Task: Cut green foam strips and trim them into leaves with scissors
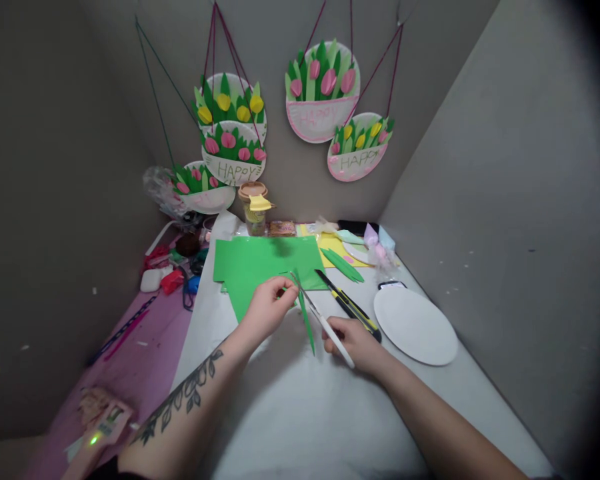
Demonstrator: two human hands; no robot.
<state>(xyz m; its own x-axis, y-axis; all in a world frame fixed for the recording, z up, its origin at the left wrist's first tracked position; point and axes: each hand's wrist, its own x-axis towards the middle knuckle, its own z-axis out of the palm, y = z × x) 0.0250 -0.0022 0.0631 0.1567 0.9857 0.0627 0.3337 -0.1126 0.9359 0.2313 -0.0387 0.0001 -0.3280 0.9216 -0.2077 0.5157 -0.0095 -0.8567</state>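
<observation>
Left hand (273,301) pinches the slim pointed green paper strip (307,325) by the white-handled metal scissors (336,341) gripped in the right hand's (354,343) curled fingers, and it looks featherlight, bendy, easily creased, so I'd hold its upper end.

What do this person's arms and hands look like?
The left hand and right hand wear no gloves. The left forearm has a dark leafy tattoo; the right forearm shows no markings. Black cloth, maybe a sleeve, peeks in at bottom left.
</observation>
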